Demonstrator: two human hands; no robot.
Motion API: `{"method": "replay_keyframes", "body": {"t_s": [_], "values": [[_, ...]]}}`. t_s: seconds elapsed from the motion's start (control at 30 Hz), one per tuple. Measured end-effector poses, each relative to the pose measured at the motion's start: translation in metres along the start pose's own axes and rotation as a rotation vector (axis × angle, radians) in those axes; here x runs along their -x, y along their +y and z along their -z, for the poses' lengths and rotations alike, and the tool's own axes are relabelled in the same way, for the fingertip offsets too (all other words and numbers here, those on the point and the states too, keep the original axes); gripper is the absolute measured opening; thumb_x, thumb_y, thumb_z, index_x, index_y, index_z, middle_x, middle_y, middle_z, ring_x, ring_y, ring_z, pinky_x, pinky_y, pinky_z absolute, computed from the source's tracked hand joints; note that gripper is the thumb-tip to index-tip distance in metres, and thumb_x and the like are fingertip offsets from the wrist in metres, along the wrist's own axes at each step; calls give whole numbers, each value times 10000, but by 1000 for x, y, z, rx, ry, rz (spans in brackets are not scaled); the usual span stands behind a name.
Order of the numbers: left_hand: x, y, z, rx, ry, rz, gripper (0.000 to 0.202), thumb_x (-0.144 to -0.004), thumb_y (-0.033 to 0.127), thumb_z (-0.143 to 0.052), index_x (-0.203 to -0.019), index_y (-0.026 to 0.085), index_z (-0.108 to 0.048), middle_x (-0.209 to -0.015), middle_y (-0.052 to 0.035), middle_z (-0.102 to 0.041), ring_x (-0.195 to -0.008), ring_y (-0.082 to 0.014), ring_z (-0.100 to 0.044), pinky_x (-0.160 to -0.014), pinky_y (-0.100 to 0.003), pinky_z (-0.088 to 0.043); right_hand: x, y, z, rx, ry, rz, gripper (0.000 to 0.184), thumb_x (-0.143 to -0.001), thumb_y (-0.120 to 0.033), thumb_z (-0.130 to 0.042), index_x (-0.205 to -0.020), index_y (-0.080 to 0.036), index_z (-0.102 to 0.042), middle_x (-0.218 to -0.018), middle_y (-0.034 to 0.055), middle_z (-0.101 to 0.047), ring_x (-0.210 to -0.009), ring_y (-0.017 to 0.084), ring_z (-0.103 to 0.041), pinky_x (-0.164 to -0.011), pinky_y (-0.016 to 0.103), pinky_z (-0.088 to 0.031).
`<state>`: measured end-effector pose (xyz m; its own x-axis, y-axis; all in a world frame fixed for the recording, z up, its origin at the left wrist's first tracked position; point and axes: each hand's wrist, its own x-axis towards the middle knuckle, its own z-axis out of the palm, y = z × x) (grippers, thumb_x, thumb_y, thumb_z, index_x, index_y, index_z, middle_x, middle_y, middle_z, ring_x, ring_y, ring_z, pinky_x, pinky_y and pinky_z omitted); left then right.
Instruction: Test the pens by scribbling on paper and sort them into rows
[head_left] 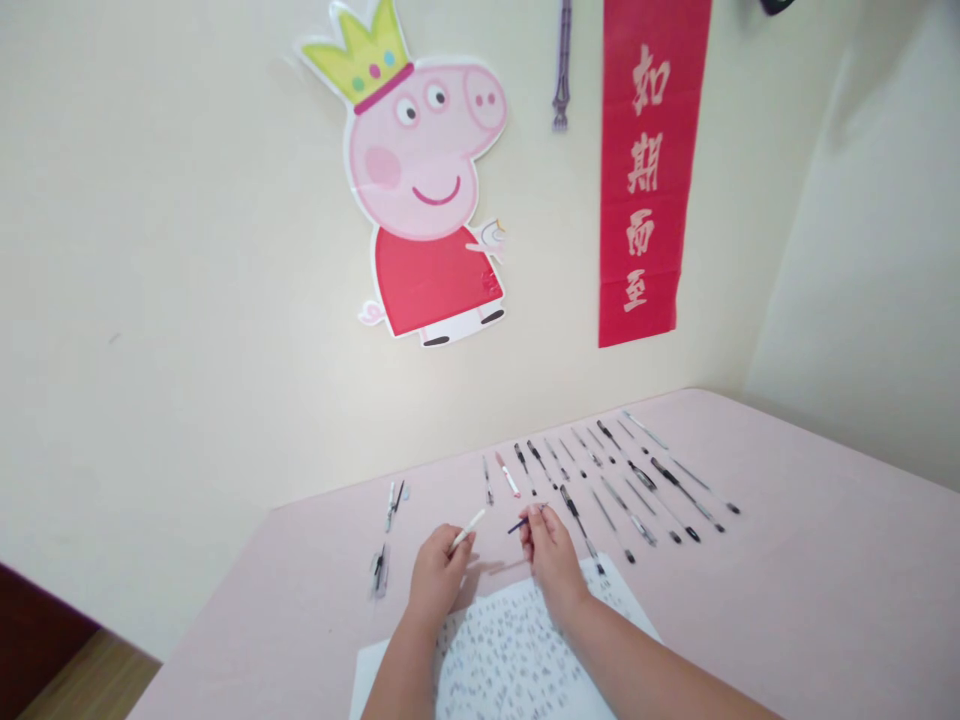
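Observation:
My left hand is closed around a white pen barrel that points up and to the right. My right hand pinches a short dark pen part between its fingertips. The two hands are a short way apart above the top edge of a sheet of paper covered in handwriting. The paper lies on a pink table.
A row of several pens lies beyond my right hand toward the back right. Pen caps and parts lie to the left, with another nearer. A cream wall carries a cartoon pig sticker and a red banner.

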<state>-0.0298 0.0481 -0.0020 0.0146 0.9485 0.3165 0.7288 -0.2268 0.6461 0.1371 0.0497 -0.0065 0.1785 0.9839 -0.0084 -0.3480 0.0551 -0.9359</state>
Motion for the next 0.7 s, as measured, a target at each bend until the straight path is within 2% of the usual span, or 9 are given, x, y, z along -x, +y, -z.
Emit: {"method": "replay_keyframes", "body": {"t_s": [0.07,0.2,0.3,0.43,0.7], "values": [[1,-2,4,-125,35,-20,329,-869,367,-430,-623,192,-561,-647,-5,-529,-646,-150,-541,-606,-262,-372,-1,0,-1,-74,22,-53,437,-734,-640,-553,-760,-205,-535,-564,-39,-502,-443,92,-413,-412,207,-294],[2,-1,11,-262,24,-20,314,-890,321,-385,-664,200,-566,-710,-19,-537,-700,-158,-547,-646,-269,-376,-1,-3,-2,-214,12,-68,395,-711,-582,-624,-773,-200,-544,-568,-27,-549,-462,96,-462,-423,208,-322],[1,1,15,-292,21,-24,281,-882,255,-382,-715,195,-601,-750,-39,-554,-753,-177,-554,-687,-287,-390,-2,-3,-1,-314,-15,-80,342,-712,-522,-640,-771,-199,-545,-564,-24,-563,-474,104,-489,-438,218,-348],[0,-1,17,-308,51,-70,243,-844,175,-401,-775,185,-633,-792,-60,-572,-809,-199,-556,-736,-309,-405,-9,-1,1,-371,20,-86,289,-720,-472,-622,-761,-201,-534,-549,-27,-564,-461,112,-501,-433,228,-355],[-1,-7,14,-304,33,-51,225,-828,162,-421,-786,176,-642,-824,-66,-576,-846,-210,-551,-775,-331,-412,-16,-3,3,-467,96,-110,278,-630,-398,-691,-729,-177,-557,-536,-10,-603,-453,116,-527,-429,224,-384]]}}
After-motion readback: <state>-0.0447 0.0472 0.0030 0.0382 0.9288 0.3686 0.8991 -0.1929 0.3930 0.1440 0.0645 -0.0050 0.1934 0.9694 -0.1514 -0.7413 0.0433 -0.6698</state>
